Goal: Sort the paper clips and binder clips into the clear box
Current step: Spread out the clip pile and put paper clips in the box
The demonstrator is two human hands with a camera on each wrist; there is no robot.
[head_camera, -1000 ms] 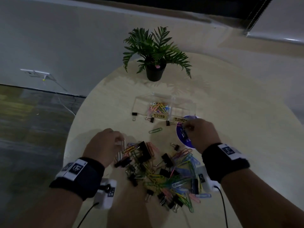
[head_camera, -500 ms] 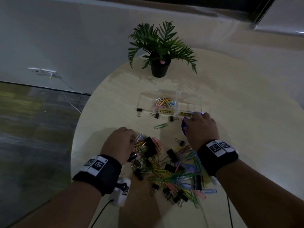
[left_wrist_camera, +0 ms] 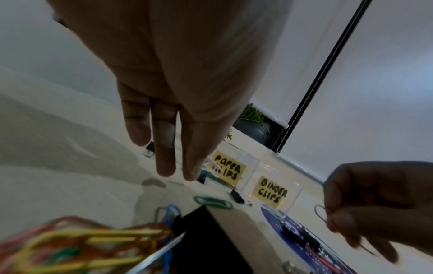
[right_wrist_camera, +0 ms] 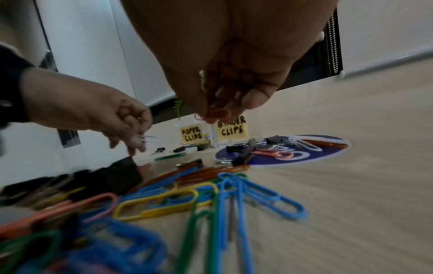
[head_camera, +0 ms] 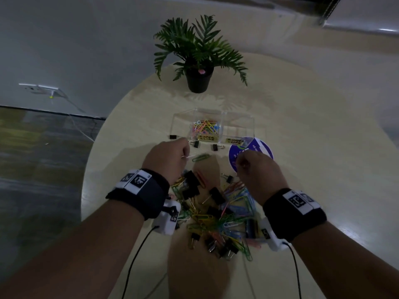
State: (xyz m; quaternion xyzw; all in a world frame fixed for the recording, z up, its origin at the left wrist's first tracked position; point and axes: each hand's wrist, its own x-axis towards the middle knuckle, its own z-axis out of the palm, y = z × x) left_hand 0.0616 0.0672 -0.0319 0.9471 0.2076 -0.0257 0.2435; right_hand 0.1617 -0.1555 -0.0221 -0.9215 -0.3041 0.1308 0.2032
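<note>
The clear box [head_camera: 237, 123] stands mid-table; its left compartment, labelled paper clips, holds coloured paper clips [head_camera: 205, 127], and the right one is labelled binder clips. A mixed pile of clips [head_camera: 216, 214] lies between my wrists. My left hand [head_camera: 184, 156] hovers just in front of the box's left end and pinches a silvery paper clip [right_wrist_camera: 148, 138]. My right hand [head_camera: 239, 164] hangs over the near edge of a blue disc [head_camera: 259, 147] and pinches an orange-looking paper clip [right_wrist_camera: 218, 113]. A green paper clip [head_camera: 200, 157] lies between the hands.
Three black binder clips [head_camera: 196, 144] lie loose along the box's front. More clips [right_wrist_camera: 269, 153] rest on the blue disc. A potted plant [head_camera: 198, 80] stands behind the box. The round table's edge [head_camera: 95, 160] curves close on the left.
My left hand has left the pile and moved forward toward the box with the silvery clip. My right hand has stayed near the blue disc.
</note>
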